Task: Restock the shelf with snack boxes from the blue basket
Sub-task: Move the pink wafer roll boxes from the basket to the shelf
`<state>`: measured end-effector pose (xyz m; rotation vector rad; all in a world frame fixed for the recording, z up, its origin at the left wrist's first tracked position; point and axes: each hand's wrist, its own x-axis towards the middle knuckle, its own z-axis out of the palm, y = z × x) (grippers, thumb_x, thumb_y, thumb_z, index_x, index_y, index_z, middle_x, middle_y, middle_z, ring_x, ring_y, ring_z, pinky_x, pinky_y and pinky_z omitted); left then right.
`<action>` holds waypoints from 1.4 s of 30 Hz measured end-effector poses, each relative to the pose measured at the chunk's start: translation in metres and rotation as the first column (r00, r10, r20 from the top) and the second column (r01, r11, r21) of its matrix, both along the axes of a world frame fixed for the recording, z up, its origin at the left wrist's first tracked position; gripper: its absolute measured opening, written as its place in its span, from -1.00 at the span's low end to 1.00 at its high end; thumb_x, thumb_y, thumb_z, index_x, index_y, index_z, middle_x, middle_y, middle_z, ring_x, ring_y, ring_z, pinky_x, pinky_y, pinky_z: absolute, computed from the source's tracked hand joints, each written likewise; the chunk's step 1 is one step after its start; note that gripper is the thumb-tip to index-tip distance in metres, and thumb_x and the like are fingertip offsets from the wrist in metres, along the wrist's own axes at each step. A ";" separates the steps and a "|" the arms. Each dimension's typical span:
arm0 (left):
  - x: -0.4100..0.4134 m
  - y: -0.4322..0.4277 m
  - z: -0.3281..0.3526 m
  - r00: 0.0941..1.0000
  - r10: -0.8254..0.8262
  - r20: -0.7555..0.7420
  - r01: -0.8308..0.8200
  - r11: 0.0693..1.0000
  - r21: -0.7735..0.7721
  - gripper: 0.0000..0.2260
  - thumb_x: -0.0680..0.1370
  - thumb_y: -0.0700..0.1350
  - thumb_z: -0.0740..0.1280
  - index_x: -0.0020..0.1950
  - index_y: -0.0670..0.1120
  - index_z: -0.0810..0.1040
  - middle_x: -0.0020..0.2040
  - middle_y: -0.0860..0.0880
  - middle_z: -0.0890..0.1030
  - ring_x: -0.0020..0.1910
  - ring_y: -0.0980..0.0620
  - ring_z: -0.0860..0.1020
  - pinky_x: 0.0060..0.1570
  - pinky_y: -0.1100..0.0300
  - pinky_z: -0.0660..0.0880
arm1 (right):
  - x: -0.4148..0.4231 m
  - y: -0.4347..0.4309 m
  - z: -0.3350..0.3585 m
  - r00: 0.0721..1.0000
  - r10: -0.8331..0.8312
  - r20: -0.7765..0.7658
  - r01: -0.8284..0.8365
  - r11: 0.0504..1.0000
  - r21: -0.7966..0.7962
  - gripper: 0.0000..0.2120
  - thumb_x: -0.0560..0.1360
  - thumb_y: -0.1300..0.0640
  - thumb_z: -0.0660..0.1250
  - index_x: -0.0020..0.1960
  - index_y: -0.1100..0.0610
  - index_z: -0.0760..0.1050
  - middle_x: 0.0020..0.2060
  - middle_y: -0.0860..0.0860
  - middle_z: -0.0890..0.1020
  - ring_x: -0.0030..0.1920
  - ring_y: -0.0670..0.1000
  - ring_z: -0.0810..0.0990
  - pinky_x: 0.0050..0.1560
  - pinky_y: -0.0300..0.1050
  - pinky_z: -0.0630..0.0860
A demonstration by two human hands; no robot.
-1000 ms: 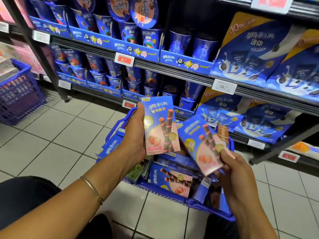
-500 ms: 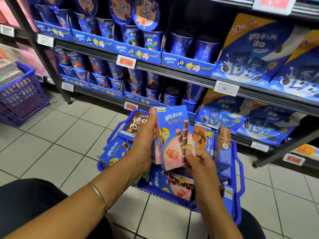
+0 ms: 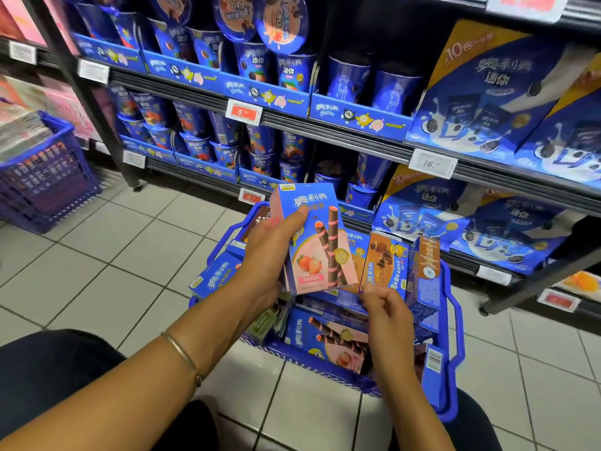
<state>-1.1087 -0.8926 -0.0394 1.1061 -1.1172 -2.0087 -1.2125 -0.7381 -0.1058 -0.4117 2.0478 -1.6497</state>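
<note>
My left hand (image 3: 270,252) grips a stack of two blue-and-pink strawberry wafer-roll boxes (image 3: 320,252), held upright above the blue basket (image 3: 456,323) on the floor. Just below the stack, my right hand (image 3: 387,315) hovers with loosely curled fingers that hold nothing, close to a brown chocolate box (image 3: 385,263) standing in the basket. More snack boxes lie in the basket, among them another strawberry box (image 3: 328,340). The shelf (image 3: 357,146) rises behind the basket, stocked with blue cookie cups and large blue packs.
A second blue basket (image 3: 42,177) full of goods stands on the tiled floor at the left. Price tags (image 3: 244,111) hang along the shelf rails. A black shelf upright (image 3: 97,118) reaches the floor left of the cups. My knees frame the bottom edge.
My right hand set its strawberry box against the one in my left hand, then let go and dropped toward the basket. The left hand now holds both boxes.
</note>
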 end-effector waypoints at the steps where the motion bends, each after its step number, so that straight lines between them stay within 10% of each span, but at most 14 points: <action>1: 0.001 -0.002 0.002 1.000 0.009 -0.003 -0.009 1.000 0.002 -0.72 0.62 0.09 0.43 0.16 -0.09 0.71 -0.02 -0.11 0.78 -0.17 -0.07 0.77 -0.33 0.13 0.65 | -0.004 0.003 -0.008 0.997 0.005 -0.071 -0.001 0.998 0.065 -0.95 0.59 0.00 0.37 0.01 -0.05 0.59 0.01 -0.06 0.66 0.14 0.04 0.62 0.07 0.03 0.58; 7: 0.003 -0.008 0.009 0.998 0.031 -0.063 -0.027 0.997 0.070 -0.61 0.61 0.15 0.41 0.26 -0.12 0.68 0.04 -0.14 0.77 -0.05 -0.15 0.77 -0.20 -0.01 0.71 | -0.021 0.011 -0.035 0.854 0.223 -0.471 0.047 0.867 0.496 -0.55 0.49 0.02 0.50 0.33 -0.04 0.46 0.31 0.02 0.47 0.34 0.10 0.38 0.26 0.12 0.48; 19: 0.002 -0.010 0.009 0.999 0.011 -0.039 -0.007 0.993 0.120 -0.58 0.61 0.16 0.42 0.28 -0.12 0.67 0.00 -0.11 0.78 -0.17 -0.09 0.77 -0.29 0.07 0.69 | -0.034 0.016 -0.056 0.828 0.305 -0.471 -0.047 0.874 0.483 -0.59 0.47 0.12 0.54 0.27 0.00 0.51 0.27 -0.01 0.43 0.35 0.07 0.26 0.13 -0.15 0.33; 26: 0.003 -0.010 0.011 0.997 0.011 -0.072 -0.001 0.989 0.149 -0.66 0.60 0.14 0.43 0.20 -0.09 0.68 -0.01 -0.12 0.78 -0.18 -0.10 0.77 -0.33 0.05 0.67 | -0.039 0.022 -0.038 0.934 0.201 -0.295 -0.127 0.959 0.252 -0.66 0.50 0.15 0.50 0.15 -0.16 0.50 0.22 -0.09 0.54 0.26 -0.02 0.48 0.08 0.02 0.60; 38: 0.006 -0.013 0.014 0.991 -0.025 -0.132 0.049 0.982 0.181 -0.72 0.61 0.17 0.41 0.03 -0.03 0.72 0.03 -0.12 0.78 -0.12 -0.11 0.77 -0.25 -0.01 0.69 | -0.037 0.025 0.033 0.982 -0.148 -0.119 0.125 0.976 -0.178 -0.80 0.47 0.11 0.54 0.05 0.01 0.60 -0.25 -0.22 0.70 -0.34 -0.27 0.64 -0.41 -0.43 0.47; 42: 0.007 -0.013 0.014 0.991 -0.004 -0.132 0.028 0.983 0.182 -0.71 0.63 0.15 0.40 0.13 -0.05 0.69 0.03 -0.11 0.78 -0.12 -0.11 0.78 -0.28 0.00 0.69 | -0.039 0.027 0.057 0.972 -0.234 -0.030 0.220 0.944 -0.245 -0.80 0.49 0.06 0.52 0.08 0.05 0.62 -0.09 0.01 0.71 -0.21 -0.10 0.67 -0.18 -0.11 0.59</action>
